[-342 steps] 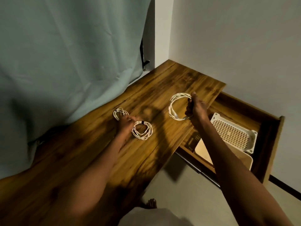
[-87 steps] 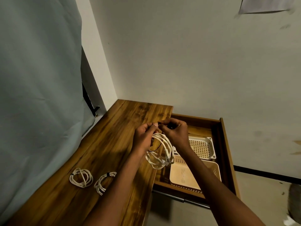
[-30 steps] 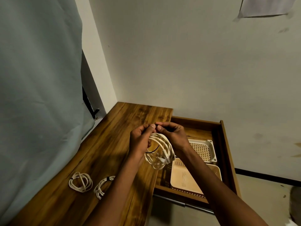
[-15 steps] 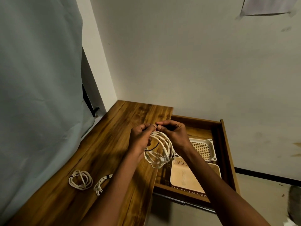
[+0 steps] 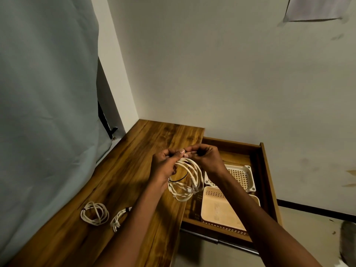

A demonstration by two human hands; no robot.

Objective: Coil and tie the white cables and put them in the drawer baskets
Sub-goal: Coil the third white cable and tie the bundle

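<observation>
Head view, desk: wooden desk point(image 5: 134, 170) runs from lower left to frame centre; unchanged over the last few seconds.
Drawer: open drawer point(image 5: 264, 170) at centre right, holding a cream basket point(image 5: 217, 209) nearer the camera and a white basket point(image 5: 242, 174) behind it. Both appear to hold no cable; parts are hidden by the right forearm.
Held coil: white cable coil point(image 5: 185, 180) hangs at frame centre, above the desk edge and the drawer's left side. It hangs from the same spot as half a second ago.
Tied coils: tied coil A point(image 5: 94, 213) and tied coil B point(image 5: 118, 218) lie side by side at lower left on the desk, not moved since eleven seconds ago, each with a dark band.
Left hand: left hand point(image 5: 165, 166) pinches the top of the coil, thumb and forefinger pressed together.
Right hand: right hand point(image 5: 206, 158) meets it fingertip to fingertip, pinching something small and dark; exact grip cannot be told.
Tie: thin black tie point(image 5: 180, 178) loops loose below the left hand, more slack than three seconds ago.
Change: only small finger shifts at the top of the coil.
Meaning: judged mid-tie on the third coil; no coil yet in a basket.
</observation>
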